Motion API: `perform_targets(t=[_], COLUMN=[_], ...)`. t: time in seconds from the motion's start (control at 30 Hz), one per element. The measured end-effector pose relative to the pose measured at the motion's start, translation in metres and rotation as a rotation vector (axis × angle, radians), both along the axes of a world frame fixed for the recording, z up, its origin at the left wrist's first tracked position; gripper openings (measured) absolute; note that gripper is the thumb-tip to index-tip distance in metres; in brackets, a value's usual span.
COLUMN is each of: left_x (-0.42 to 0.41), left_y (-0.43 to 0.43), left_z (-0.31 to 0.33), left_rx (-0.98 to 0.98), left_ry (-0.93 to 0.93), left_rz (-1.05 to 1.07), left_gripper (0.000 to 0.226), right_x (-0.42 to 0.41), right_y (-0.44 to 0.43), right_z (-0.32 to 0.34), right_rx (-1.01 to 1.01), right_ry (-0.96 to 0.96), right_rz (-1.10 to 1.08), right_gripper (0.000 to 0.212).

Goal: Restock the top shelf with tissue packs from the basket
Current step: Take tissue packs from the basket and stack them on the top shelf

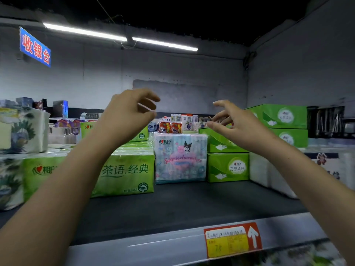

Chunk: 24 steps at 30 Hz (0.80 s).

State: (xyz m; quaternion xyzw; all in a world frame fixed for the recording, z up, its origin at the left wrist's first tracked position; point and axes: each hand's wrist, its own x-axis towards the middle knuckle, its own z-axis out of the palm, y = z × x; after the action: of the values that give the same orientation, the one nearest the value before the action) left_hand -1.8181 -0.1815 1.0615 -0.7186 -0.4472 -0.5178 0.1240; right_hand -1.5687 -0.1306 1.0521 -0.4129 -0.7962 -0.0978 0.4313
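Note:
A pastel cartoon-print tissue pack stands upright on the dark top shelf, between a green tissue pack on its left and green tissue boxes on its right. My left hand hovers above and left of the pastel pack, fingers loosely curled, holding nothing. Above and right of the pack my right hand hangs in the air with relaxed, spread fingers, also empty. The basket is out of view.
More green boxes are stacked at the right, white packs below them. Floral-print packs fill the left end. A red and yellow price tag sits on the shelf's front rail. Bare shelf lies in front of the packs.

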Motion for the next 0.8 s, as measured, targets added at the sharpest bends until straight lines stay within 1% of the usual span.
perform_targets(t=[0.13,0.33,0.6,0.8], left_x=[0.001,0.003,0.022,0.037], left_y=[-0.013,-0.048,-0.11,-0.156], left_z=[-0.011,-0.022,-0.036,-0.061], left_rx=[-0.071,-0.093,-0.105,-0.22], left_ry=[0.019,0.058,-0.007,-0.018], left_rz=[-0.006,0.03,0.05,0.092], left_gripper=[0.027,0.028,0.023,0.024], right_x=[0.006,0.021,0.047,0.055], right_y=[-0.021,-0.058,-0.119,-0.157], right_z=[-0.002,-0.01,-0.019,-0.047], right_rx=[-0.014,-0.029,-0.071,-0.162], right_ry=[0.026,0.034,0.042,0.063], right_rz=[0.017,-0.002,0.043,0.087], right_gripper=[0.059,0.057,0.054,0.051])
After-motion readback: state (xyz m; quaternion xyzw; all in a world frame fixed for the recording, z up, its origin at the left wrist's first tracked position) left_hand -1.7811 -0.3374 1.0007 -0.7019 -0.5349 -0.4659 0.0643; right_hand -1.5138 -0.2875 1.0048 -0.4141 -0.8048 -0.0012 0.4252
